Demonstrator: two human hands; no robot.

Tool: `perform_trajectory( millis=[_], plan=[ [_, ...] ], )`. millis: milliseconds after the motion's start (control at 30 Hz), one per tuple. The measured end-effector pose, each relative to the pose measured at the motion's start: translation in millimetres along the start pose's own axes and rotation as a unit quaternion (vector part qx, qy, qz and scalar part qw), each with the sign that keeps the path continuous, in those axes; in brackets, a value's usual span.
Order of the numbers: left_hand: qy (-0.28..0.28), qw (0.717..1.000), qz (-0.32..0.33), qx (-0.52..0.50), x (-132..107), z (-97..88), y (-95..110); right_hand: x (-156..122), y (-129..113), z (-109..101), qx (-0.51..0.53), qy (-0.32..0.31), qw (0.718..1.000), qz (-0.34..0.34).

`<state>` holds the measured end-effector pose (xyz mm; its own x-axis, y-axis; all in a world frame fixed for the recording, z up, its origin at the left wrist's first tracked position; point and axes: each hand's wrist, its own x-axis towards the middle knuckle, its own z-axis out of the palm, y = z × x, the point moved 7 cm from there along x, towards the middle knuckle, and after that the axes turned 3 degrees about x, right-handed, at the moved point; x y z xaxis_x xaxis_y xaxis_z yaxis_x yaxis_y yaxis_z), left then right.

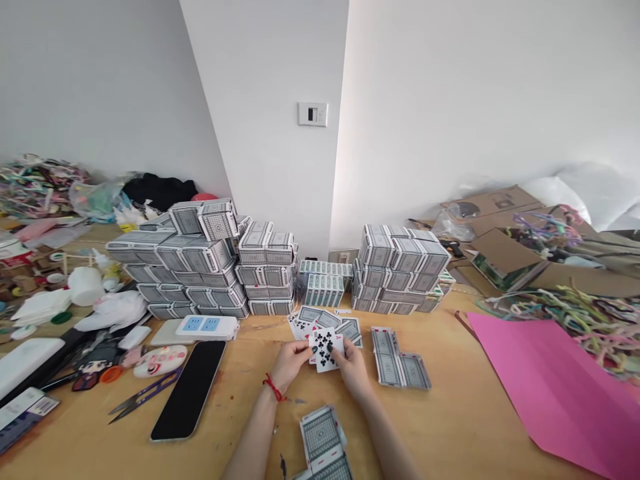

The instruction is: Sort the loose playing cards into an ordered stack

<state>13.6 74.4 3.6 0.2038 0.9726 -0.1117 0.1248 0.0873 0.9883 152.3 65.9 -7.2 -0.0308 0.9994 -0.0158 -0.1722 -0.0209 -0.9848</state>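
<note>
Between my two hands are playing cards (326, 348), a ten of clubs in front with a red ace partly behind it. My left hand (294, 360), a red string bracelet on its wrist, pinches the cards' left edge. On the other side, my right hand (351, 365) grips them with its thumb on the face. Just beyond lie loose cards (316, 316), some face up and some face down. An L-shaped piece of joined cards (400, 360) rests to the right of my right hand. Nearer me, a similar card piece (323, 437) lies between my forearms, cut off by the frame.
Tall stacks of card blocks stand at the left (195, 260) and right (400, 267). A phone (189, 390), scissors (145, 395) and a white power strip (207, 327) lie on the left. Pink paper (560, 387) and tangled pipe cleaners (570, 320) occupy the right.
</note>
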Motion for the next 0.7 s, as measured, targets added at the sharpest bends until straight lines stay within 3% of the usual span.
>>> perform_trajectory(
  millis=[233, 467, 700],
  plan=[
    [-0.002, 0.999, -0.005, -0.033, -2.6, -1.9, 1.3, -1.6, -1.0, -0.7, -0.026, 0.012, 1.0, -0.001],
    [-0.073, 0.983, -0.048, -0.161, -9.5, 5.2, 4.9, -2.2, -6.1, 0.5, -0.036, -0.003, 0.999, -0.012],
    [-0.069, 0.987, -0.045, -0.135, -6.8, 5.5, 0.3, -2.9, -4.9, 0.0, -0.022, -0.003, 0.999, -0.024]
  ],
)
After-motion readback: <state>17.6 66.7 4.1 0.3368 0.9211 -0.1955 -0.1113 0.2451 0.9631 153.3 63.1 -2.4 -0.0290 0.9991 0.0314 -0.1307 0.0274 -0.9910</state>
